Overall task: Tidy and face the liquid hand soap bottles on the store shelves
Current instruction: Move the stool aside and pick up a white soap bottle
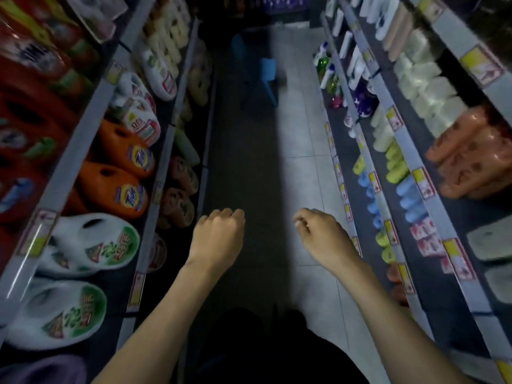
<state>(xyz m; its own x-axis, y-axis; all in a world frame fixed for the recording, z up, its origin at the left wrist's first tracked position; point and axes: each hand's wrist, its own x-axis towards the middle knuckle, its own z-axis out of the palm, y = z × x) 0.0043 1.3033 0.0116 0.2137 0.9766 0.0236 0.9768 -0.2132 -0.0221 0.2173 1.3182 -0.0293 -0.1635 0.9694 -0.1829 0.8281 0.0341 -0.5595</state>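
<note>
head view: left hand point(219, 234) and right hand point(318, 234) both loosely curled, empty, over the aisle floor point(299, 151). soap bottles point(332, 76) sit far down the right shelves (blurred). step: approach; next, walk there and reach.

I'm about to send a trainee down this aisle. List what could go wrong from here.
1. The aisle is dim and the shelf stock looks blurred, so soap bottles could be misjudged or knocked.
2. A blue chair stands in the aisle ahead: a possible trip hazard.
3. Both the left hand and right hand hang empty mid-aisle, touching nothing.
</note>
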